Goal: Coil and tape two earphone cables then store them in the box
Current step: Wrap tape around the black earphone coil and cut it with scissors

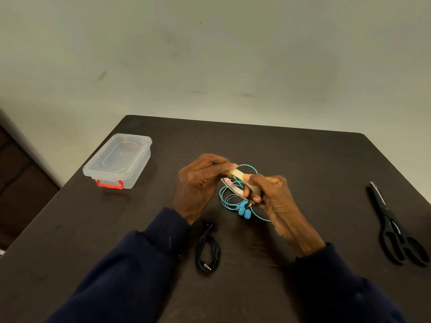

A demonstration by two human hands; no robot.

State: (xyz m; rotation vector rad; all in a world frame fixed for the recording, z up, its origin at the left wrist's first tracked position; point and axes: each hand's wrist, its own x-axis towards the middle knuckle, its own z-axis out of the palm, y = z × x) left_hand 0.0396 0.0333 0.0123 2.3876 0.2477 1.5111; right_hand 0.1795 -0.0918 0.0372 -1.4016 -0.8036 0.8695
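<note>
Both hands hold a beige tape roll (235,177) above the middle of the dark table (291,155). My left hand (198,180) pinches its upper left edge. My right hand (268,194) grips the roll's right side, thumb on the outer face. A loosely looped blue earphone cable (229,199) lies on the table under the roll, its blue earbuds (243,210) near my right fingers. A coiled black earphone cable (207,252) lies nearer me, plug at its near end. The clear plastic box (119,159) with a red latch stands at the left, lid on.
Black scissors (394,229) lie near the table's right edge, handles toward me. The table's back edge meets a pale wall. A dark floor strip shows at the far left.
</note>
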